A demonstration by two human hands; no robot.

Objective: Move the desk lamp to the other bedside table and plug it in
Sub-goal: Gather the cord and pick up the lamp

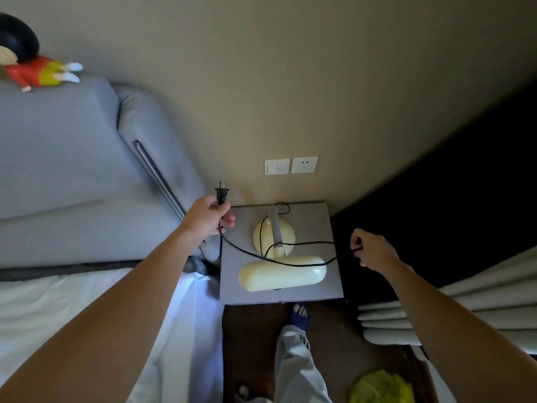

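Observation:
A pale yellow desk lamp (280,271) stands on the grey bedside table (313,222), its round base behind the long shade. Its black cord (247,251) loops across the table and over the shade. My left hand (209,215) grips the cord just below the black two-pin plug (221,193), pins pointing up, left of the table. My right hand (374,250) pinches the cord to the right of the table's edge. A white wall socket (304,165) sits on the wall above the table, beside a white switch (277,166).
A grey padded headboard (72,158) and white bedding (58,309) lie to the left. A cartoon doll (35,68) rests on top of the headboard. White curtain folds (421,315) hang at the right. My leg and foot (299,315) stand before the table; a yellow-green object (380,388) lies on the floor.

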